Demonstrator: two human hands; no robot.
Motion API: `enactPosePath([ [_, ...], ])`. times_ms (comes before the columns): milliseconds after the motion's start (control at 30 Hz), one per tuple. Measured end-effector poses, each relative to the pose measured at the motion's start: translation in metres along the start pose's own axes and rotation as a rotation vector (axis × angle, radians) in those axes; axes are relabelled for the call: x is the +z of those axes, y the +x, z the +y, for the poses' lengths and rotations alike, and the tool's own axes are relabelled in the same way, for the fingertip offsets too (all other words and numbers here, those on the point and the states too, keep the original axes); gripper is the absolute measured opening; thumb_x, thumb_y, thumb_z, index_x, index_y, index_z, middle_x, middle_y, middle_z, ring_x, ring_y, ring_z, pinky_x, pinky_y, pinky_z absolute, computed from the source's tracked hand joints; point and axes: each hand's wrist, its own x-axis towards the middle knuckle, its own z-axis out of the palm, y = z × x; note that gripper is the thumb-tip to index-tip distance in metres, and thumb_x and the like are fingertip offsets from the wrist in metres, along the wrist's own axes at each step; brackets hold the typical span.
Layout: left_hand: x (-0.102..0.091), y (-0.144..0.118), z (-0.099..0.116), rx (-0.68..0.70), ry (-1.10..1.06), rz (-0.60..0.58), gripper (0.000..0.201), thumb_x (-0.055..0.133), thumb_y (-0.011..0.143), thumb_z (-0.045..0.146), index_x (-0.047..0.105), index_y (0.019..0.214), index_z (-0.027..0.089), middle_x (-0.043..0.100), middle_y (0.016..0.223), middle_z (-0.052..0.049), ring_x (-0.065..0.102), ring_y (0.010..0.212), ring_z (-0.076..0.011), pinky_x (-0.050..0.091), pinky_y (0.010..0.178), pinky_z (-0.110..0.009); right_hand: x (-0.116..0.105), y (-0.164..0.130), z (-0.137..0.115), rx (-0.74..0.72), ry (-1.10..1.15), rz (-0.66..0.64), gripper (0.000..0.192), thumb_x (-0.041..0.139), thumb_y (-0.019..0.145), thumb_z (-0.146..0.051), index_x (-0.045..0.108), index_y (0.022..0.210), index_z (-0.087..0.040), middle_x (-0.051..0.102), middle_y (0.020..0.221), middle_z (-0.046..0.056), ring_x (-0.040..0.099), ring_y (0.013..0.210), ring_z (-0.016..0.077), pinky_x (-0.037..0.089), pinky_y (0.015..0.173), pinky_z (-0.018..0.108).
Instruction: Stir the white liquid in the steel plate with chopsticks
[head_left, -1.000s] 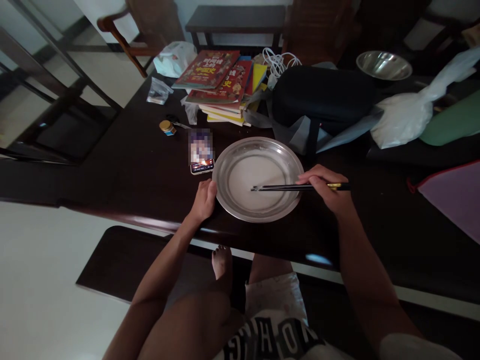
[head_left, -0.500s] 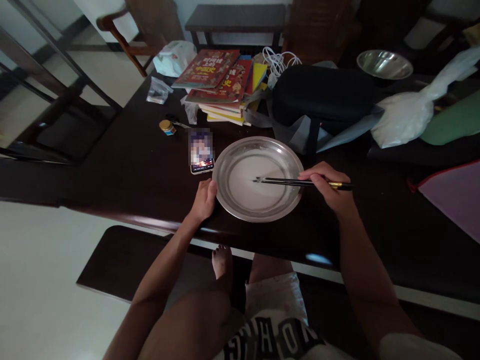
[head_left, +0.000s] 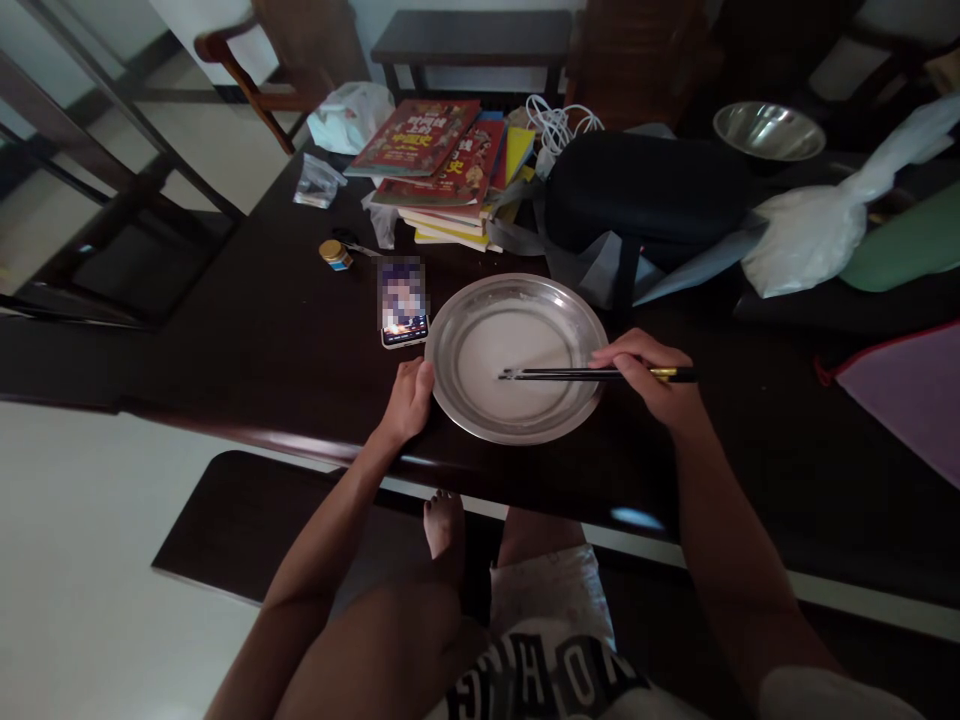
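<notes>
Seated person's left hand [head_left: 407, 400] rests curled against the rim of a round shiny steel plate [head_left: 461, 315], fingers closed on nothing | right hand [head_left: 651, 378] grips black gold-ended chopsticks [head_left: 570, 375], tips over the pale film; best kept low and level | dark polished wooden table [head_left: 262, 350] | beyond: phone [head_left: 403, 303], stacked red books [head_left: 442, 165], steel bowl [head_left: 769, 130], dim room.

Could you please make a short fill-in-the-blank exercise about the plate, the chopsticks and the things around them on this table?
1. The right hand holds a pair of black ____ whose tips lie over the round metal plate.
2. The left hand rests against the plate's ____ edge.
3. The phone lies flat on the dark table, just ____ of the plate.
4. Beyond the phone, a stack of ____ has red covers on top.

Missing words: chopsticks; left; left; books
</notes>
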Motion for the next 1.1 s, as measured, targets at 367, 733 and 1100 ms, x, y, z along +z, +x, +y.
enactPosePath([
  [367,0.0012,-0.0001,-0.0028,0.023,-0.004,0.009,0.071,0.016,0.103,0.074,0.046,0.063,0.024,0.058,0.065,-0.007,0.057,0.067,-0.0225,0.053,0.076,-0.041,-0.0005,0.0004,-0.0015,0.009,-0.001,-0.008,0.021,0.062,0.101,-0.038,0.082,0.097,-0.033,0.082,0.091,0.001,0.073,0.086,0.0230,0.059,0.080,0.043],
  [733,0.0017,-0.0003,-0.0046,0.007,0.001,-0.004,0.072,0.013,0.102,0.075,0.046,0.064,0.025,0.059,0.068,-0.008,0.057,0.070,-0.0241,0.052,0.077,-0.043,0.0000,0.0002,-0.0005,-0.001,-0.017,-0.010,0.020,0.063,0.101,-0.037,0.082,0.098,-0.032,0.082,0.092,0.002,0.074,0.088,0.0229,0.059,0.081,0.043],
  [1100,0.0020,-0.0007,-0.0052,0.004,-0.018,0.004,0.070,0.017,0.103,0.072,0.049,0.064,0.024,0.061,0.068,-0.008,0.057,0.071,-0.0237,0.053,0.079,-0.041,0.0003,0.0006,-0.0007,0.002,-0.002,0.012,0.019,0.063,0.101,-0.035,0.082,0.099,-0.033,0.082,0.093,0.001,0.074,0.088,0.0222,0.058,0.081,0.041],
])
